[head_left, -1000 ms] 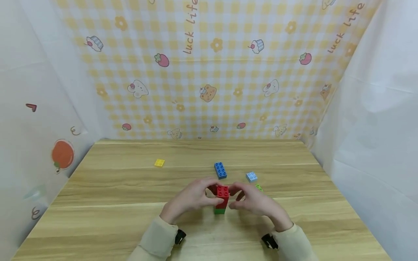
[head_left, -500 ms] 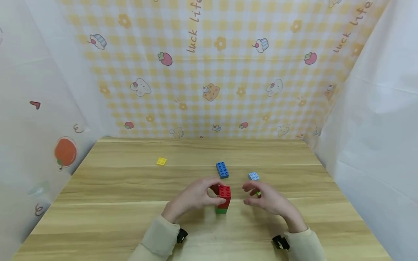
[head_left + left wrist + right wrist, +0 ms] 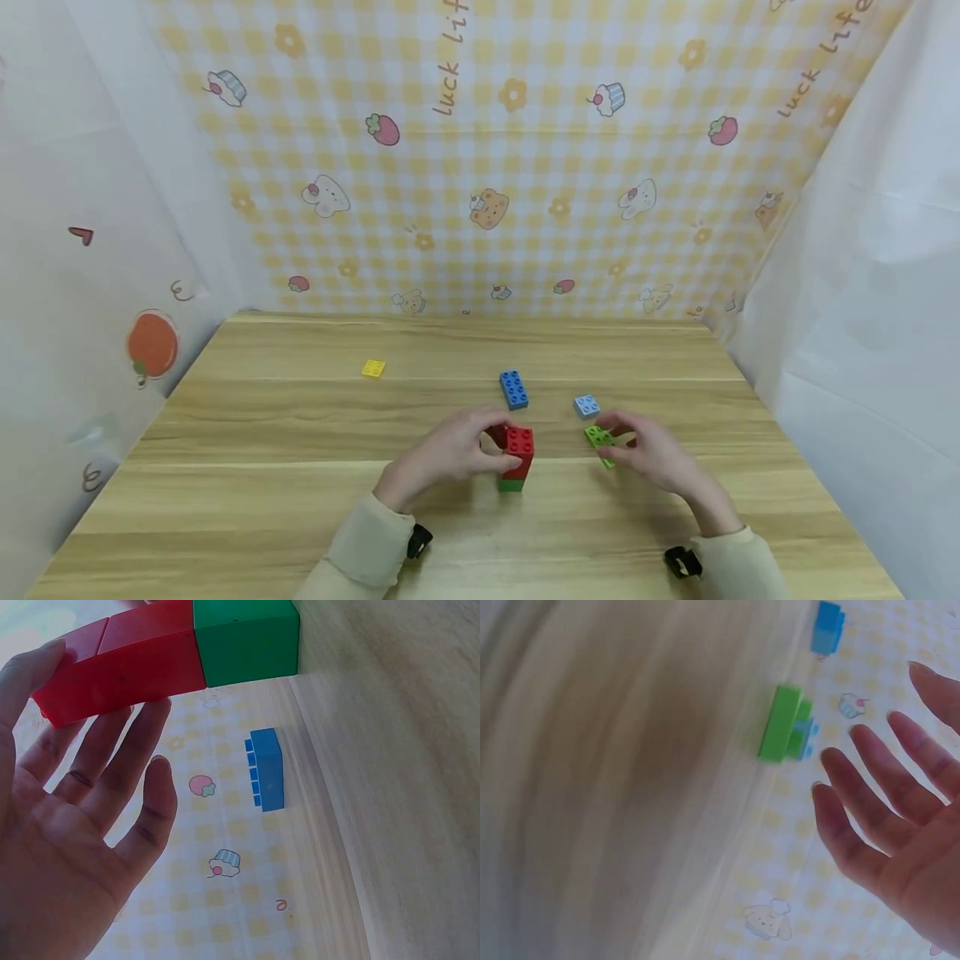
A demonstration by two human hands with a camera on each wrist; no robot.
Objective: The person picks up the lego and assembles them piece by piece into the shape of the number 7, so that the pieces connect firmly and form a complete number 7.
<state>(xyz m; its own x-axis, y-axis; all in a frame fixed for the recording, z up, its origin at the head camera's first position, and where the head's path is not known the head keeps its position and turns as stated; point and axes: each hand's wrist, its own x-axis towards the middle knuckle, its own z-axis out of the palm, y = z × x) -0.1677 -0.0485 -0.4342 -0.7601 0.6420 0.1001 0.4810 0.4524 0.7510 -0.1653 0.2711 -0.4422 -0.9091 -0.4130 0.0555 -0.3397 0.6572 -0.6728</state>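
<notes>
The right hand (image 3: pixel 656 454) is reaching farther out than it was half a second ago, its fingertips now coming around the lime-green brick (image 3: pixel 597 436), while the left hand (image 3: pixel 453 454) is staying at the tower. That left hand is pinching two stacked red bricks (image 3: pixel 150 656) between thumb and fingers, and the green brick (image 3: pixel 247 637) is sitting beneath them, near the person on the wooden table (image 3: pixel 300 421). The right fingers are spreading about the lime-green brick; the wrist view is showing them apart, not gripping it. The brick is lying right of the tower, just beside the light-blue brick (image 3: pixel 587 407).

The likeliest trouble, as I judge it, is coming from that closeness: fingertips closing too wide could be nudging the light-blue brick or sliding the lime-green one away. The tower is standing narrow and tall, so a sideways tug from the left hand could be tipping it. The blue brick (image 3: pixel 514 389) is lying beyond the tower, seemingly at less risk.
</notes>
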